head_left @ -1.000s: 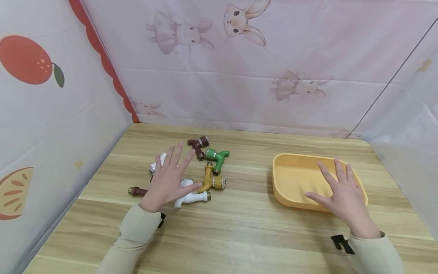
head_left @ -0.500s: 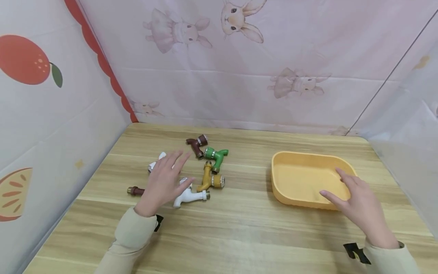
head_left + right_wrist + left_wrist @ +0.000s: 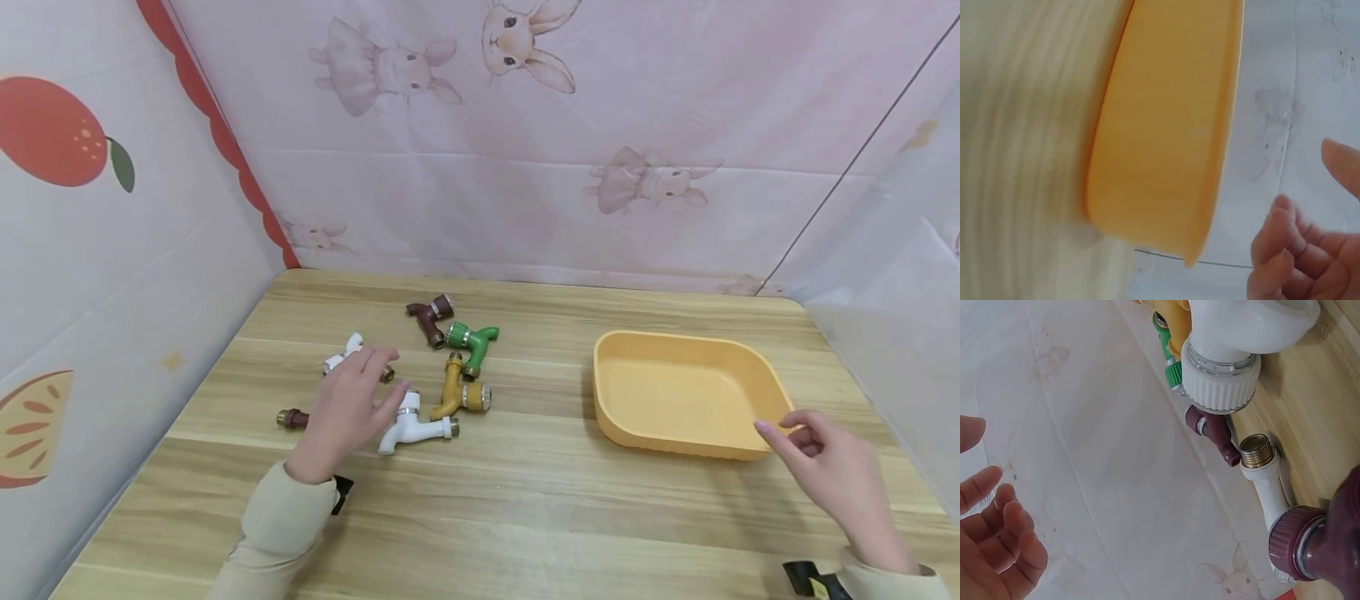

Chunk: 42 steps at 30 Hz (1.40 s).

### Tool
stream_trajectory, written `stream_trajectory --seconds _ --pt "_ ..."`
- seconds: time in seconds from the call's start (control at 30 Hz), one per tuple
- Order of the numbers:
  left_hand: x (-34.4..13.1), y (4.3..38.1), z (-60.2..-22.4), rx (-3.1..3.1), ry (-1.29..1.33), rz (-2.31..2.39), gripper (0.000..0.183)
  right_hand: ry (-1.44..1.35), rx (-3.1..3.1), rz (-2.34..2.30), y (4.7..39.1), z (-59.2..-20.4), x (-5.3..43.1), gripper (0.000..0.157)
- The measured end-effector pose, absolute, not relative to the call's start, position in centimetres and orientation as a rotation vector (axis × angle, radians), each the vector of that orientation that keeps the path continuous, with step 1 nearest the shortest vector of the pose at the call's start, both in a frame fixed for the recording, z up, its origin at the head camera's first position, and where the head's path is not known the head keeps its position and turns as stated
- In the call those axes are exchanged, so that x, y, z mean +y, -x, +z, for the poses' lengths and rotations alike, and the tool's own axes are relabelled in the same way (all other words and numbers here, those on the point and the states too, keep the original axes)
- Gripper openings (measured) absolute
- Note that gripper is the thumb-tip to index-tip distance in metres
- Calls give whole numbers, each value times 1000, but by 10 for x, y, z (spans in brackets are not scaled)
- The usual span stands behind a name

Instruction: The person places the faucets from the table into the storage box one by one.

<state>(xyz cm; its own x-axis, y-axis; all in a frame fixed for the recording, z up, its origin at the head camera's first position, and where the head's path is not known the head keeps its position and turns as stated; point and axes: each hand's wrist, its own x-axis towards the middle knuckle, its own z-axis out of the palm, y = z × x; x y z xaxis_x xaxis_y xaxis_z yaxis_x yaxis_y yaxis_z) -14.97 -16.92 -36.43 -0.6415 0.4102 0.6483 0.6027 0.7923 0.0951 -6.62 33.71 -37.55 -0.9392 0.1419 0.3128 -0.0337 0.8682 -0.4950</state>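
Over the group of taps on the left hovers my left hand [image 3: 343, 414], its fingers relaxed and bent, with nothing in them. Close to its thumb lies a white tap [image 3: 412, 428]. Beyond that are a yellow tap [image 3: 452, 390], a green tap [image 3: 474, 343] and a dark red tap [image 3: 431, 322]. A second white tap [image 3: 347, 358] and a second dark red tap [image 3: 1310, 547] are partly hidden by this hand in the head view. My right hand [image 3: 840, 475], loosely curled, overlaps the near right corner of a yellow plastic tray [image 3: 675, 442]; the right wrist view shows its fingers apart from the rim.
The wooden table [image 3: 510, 517] carries everything. A pink rabbit-print curtain [image 3: 525, 217] hangs along its back edge, and a fruit-print curtain [image 3: 150, 308] along the left. A pale sheet [image 3: 892, 308] closes off the right side.
Both hands began with fingers spread wide. The left hand's fingers have bent and drawn back a little. The right hand has moved right and nearer, from over the tray to its corner, fingers curling.
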Motion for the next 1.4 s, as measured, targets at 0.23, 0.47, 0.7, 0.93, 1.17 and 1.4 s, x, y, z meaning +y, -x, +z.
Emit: stream_trajectory --seconds 0.23,0.47,0.7,0.93,1.17,1.4 --pt "-174 150 -363 -2341 746 -411 35 385 -2855 1066 61 -384 360 64" --pt "-180 151 -359 -2343 721 -399 53 500 -2884 1481 67 -395 379 78" --pt "-191 152 -356 -2367 711 -390 35 496 -2884 1937 78 -409 389 83" --pt "-205 152 -359 -2396 682 -395 41 453 -2824 2224 82 -421 395 81" --pt "-221 145 -360 -2542 548 -402 48 451 -2778 2393 81 -428 399 83" --pt "-236 145 -365 -2540 510 -392 50 256 -2629 2598 84 -433 401 76"
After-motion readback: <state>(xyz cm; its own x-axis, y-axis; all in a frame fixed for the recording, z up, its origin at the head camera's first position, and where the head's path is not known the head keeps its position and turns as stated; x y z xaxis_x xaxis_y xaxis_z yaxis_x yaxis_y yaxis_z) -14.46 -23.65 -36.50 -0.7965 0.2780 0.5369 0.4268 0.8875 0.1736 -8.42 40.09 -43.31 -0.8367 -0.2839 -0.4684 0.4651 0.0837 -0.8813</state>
